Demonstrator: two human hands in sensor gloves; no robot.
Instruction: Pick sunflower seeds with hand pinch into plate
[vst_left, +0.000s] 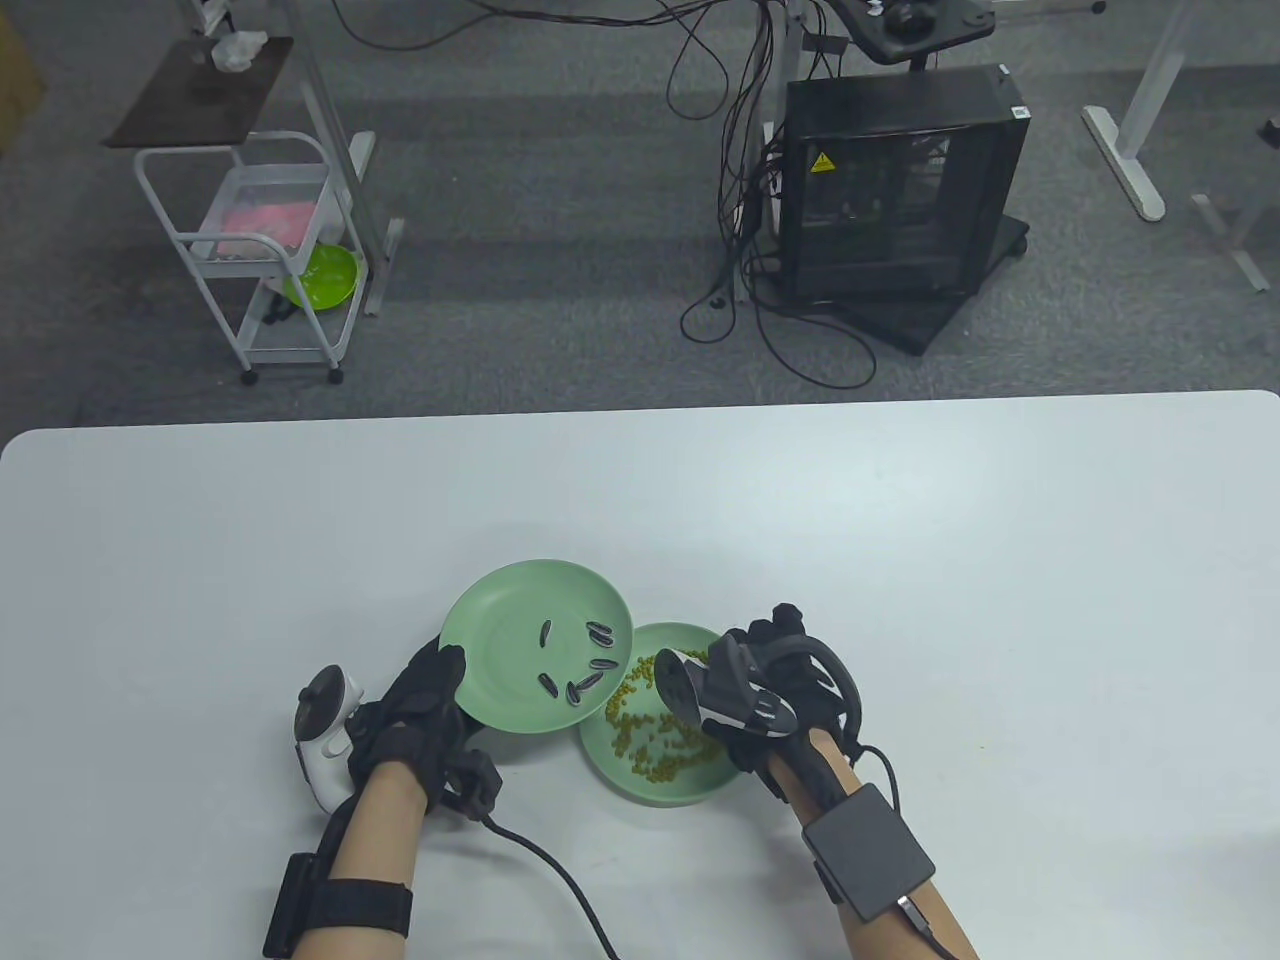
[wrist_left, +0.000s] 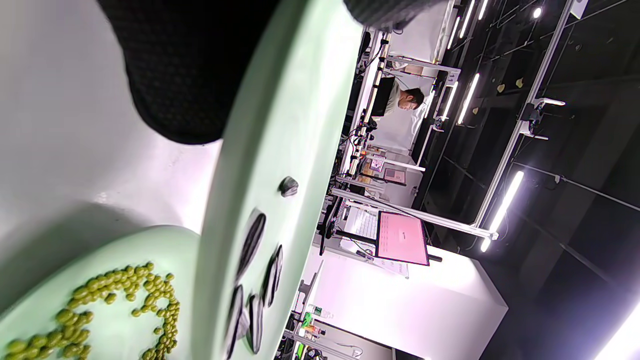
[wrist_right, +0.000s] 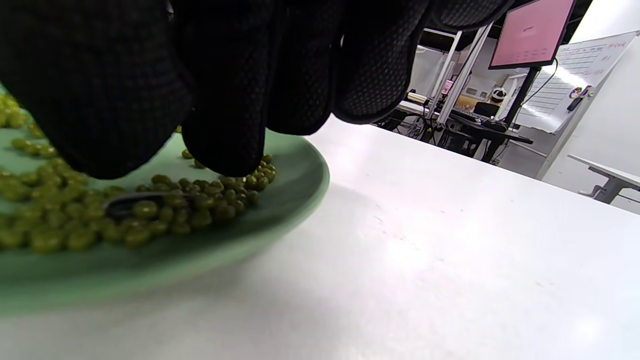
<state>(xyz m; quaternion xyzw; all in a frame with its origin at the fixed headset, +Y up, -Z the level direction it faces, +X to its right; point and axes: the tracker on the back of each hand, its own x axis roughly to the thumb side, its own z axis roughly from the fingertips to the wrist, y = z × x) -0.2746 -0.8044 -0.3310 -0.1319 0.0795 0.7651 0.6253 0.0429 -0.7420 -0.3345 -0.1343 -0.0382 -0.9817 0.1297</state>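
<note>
- The right hand (vst_left: 770, 690) reaches its fingertips (wrist_right: 225, 150) down among the green beans (vst_left: 650, 735) in the lower plate (vst_left: 600, 765); whether they pinch anything cannot be told.
- One dark sunflower seed (wrist_right: 127, 204) lies half buried in the beans, just below and left of those fingertips.
- The left hand (vst_left: 420, 700) grips the near-left rim of the upper plate (vst_left: 500, 630), thumb on top, fingers (wrist_left: 175, 75) beneath.
- That plate is held tilted and raised, its right edge overlapping the lower plate.
- Six striped sunflower seeds (vst_left: 585, 665) lie on it, toward the side nearest the right hand.
- Both plates are above the white table (vst_left: 1000, 600).
</note>
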